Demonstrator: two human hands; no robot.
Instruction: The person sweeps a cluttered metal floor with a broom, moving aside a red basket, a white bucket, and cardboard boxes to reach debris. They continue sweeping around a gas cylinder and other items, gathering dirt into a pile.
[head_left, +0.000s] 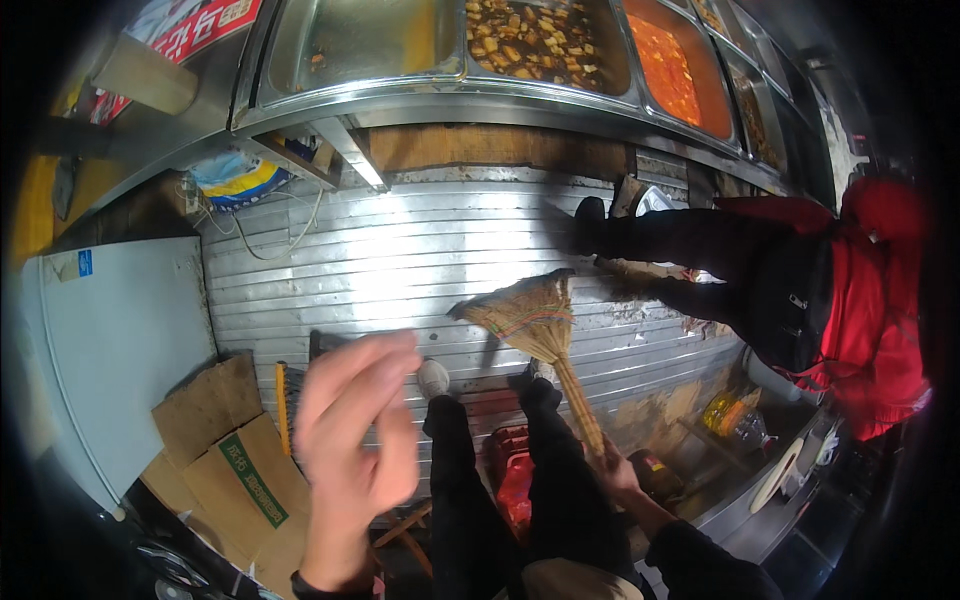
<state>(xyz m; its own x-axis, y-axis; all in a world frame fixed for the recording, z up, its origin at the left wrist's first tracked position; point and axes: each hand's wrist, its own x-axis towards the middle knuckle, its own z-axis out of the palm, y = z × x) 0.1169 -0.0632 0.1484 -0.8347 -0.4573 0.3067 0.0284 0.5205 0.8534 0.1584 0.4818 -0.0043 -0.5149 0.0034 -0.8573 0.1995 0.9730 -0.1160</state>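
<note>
My right hand (616, 474) grips the handle of a straw broom (536, 315), low on the right of the view. The broom's fanned bristles, bound with coloured stitching, are over the slatted metal floor (390, 247), ahead of my feet. My left hand (356, 427) is raised close to the camera and blurred. Its fingers are bent and a gap shows between them and the thumb, with nothing visible in the hand. Below it, partly hidden, a brush with a yellow back (283, 405) stands beside a flattened cardboard box (240, 480).
A steel counter with food trays (551, 45) runs along the front. At the right stands another person in a red top (870, 300). A white appliance (127, 352) is at the left. An oil bottle (735, 420) and a red basket (510, 442) are near me.
</note>
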